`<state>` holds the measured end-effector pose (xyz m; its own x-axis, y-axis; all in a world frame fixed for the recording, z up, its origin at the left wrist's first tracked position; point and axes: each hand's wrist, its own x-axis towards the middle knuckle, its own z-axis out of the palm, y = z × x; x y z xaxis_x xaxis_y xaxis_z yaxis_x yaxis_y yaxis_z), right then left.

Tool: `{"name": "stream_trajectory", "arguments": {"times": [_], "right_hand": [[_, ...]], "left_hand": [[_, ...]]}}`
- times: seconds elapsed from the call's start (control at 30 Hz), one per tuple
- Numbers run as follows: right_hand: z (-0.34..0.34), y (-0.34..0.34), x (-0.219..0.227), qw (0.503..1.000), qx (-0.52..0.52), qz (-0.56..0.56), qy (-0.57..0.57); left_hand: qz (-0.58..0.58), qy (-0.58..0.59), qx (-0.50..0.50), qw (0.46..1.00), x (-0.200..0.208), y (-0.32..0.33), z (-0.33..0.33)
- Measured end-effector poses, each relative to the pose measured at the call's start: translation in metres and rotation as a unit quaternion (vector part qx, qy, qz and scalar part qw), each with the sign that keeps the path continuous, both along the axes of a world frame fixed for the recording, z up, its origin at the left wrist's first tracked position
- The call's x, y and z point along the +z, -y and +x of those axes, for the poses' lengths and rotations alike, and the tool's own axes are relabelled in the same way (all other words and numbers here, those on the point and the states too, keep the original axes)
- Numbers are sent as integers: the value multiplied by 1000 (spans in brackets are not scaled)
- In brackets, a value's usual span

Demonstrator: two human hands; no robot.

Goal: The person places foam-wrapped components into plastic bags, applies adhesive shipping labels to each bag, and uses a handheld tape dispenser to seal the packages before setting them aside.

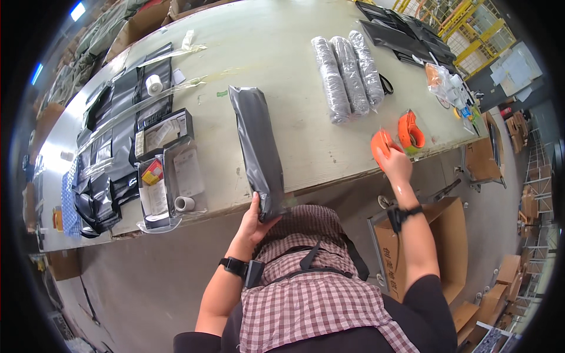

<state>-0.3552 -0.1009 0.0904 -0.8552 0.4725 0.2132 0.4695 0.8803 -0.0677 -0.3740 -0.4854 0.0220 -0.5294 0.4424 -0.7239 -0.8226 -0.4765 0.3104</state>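
A long parcel in black plastic [259, 147] lies across the pale table in front of me, its near end at the table's front edge. Around that near end my left hand [254, 222] is closed, the thumb along its left side and the other fingers partly hidden beneath. To the right, my right hand [395, 165] is wrapped round an orange tape dispenser [383, 141]. Just beside it on the table sits a second orange tape dispenser [410, 130]. Beyond them are three rolls in clear wrap [348, 76], lying side by side.
Black plastic bags [112, 126] cover the table's left end, with a white roll [154, 85] on them. Nearer stand open black boxes [187, 170] with papers. More black bags [406, 35] lie at far right. An open cardboard box [450, 235] stands below the right edge.
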Motion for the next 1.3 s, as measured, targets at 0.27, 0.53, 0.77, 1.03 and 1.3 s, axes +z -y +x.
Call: {"name": "stream_trajectory", "arguments": {"times": [0.27,0.53,0.77,1.03,1.3], "right_hand": [[-1,139,14,917,214,-334,-47],[-19,157,9,438,0,-849,295],[-154,124,78,559,208,-781,188],[-372,107,122,563,407,-679,-239],[-249,24,-41,981,161,-79,67]], "left_hand": [[-56,-95,-74,991,27,-13,-5],[-290,-415,-242,828,20,-18,-16],[-268,-347,-331,836,71,32,-67],[-296,-331,-284,850,111,26,-98],[-680,-457,-135,558,177,186,-258]]}}
